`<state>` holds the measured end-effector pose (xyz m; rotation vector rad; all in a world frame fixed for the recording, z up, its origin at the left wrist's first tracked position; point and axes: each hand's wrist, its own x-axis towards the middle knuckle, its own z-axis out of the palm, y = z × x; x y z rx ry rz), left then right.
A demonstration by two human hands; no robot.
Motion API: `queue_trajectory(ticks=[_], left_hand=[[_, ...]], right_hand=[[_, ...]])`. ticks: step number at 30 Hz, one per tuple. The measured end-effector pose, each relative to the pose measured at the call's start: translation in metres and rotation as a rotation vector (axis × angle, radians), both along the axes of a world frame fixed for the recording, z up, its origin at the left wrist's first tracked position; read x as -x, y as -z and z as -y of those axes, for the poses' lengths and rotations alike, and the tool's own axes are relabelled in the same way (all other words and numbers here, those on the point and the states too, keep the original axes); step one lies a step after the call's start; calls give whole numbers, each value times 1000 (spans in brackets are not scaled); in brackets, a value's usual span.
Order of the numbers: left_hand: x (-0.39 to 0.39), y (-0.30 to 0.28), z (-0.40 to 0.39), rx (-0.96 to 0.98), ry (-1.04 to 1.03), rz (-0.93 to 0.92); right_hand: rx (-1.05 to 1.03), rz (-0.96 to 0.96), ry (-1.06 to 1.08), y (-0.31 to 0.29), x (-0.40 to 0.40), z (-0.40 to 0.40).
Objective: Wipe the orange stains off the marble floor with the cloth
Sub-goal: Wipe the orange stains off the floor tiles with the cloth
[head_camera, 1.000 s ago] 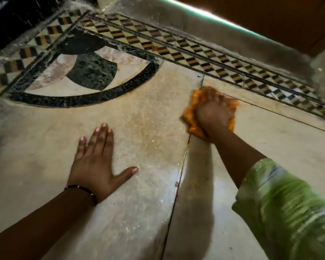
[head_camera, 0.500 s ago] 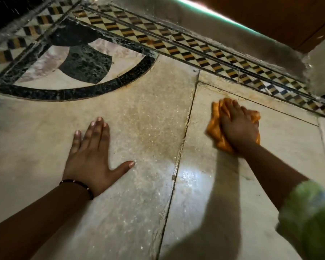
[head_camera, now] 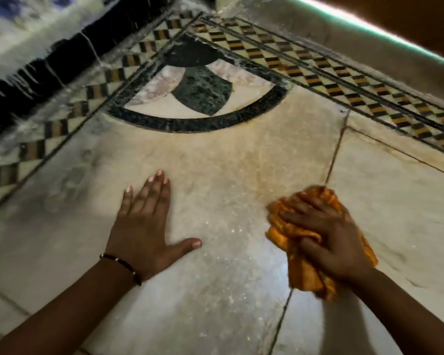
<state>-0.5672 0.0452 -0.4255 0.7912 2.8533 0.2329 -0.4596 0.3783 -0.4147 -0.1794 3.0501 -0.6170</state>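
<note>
My right hand (head_camera: 328,237) presses down on the bunched orange cloth (head_camera: 292,234) at about four o'clock, fingers curled over its folds, the cloth lying across the joint (head_camera: 333,160) between two slabs. My left hand (head_camera: 144,224) lies flat at seven o'clock, fingers straight, bracing me. The marble floor (head_camera: 215,290) shines wet beneath me, so I judge that braced palm could slip if I lean harder. The cloth is already deep orange and may smear colour back instead of lifting it. Beyond, at twelve, the orange stains (head_camera: 262,162) spread faintly. Farther off run a black arc inlay (head_camera: 195,123) and a checkered border (head_camera: 344,80).
</note>
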Motion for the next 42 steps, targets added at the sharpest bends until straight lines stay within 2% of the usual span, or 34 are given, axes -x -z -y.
queue_trajectory(ticks=[3,5,7,10,13,16,18,20,23,25,27,29,31,37,40,42], left_hand=[[-10,8,10,-6,-28,33],[-8,8,10,-26,-32,21],[-7,7,10,-8,-24,11],[-6,7,11,12,-16,10],[-6,8,13,-4,-17,5],[-6,10,13,-30,-21,9],[-7,11,11,-30,-31,7],[-7,10,9,-8,-34,-4],[-8,8,9,23,-35,-7],[-8,8,9,27,-41,-13],[-8,8,9,34,-43,-10],[-9,8,8,37,-43,-12],[-7,8,9,61,-33,-11],[-9,-13,-9,154,36,-1],[-12,-42,-42,204,252,-38],[-17,-65,-72,235,480,-80]], right_hand=[[-27,12,316,-2,57,-1],[-89,37,442,-2,112,15],[-174,87,401,-1,164,48],[-212,104,158,-1,190,114],[-204,63,-172,-4,139,140],[-92,-27,-282,-5,62,99],[-41,-43,-149,-3,37,42],[-2,4,89,-6,46,-1],[-24,60,389,-12,89,6],[-40,120,284,-18,100,39],[-102,163,32,-18,73,63],[-176,158,-211,-14,25,54],[-217,158,-341,-13,-21,20],[-392,310,-438,-50,-146,-94],[-487,297,-497,-68,-207,-129],[-495,271,-386,-76,-235,-130]])
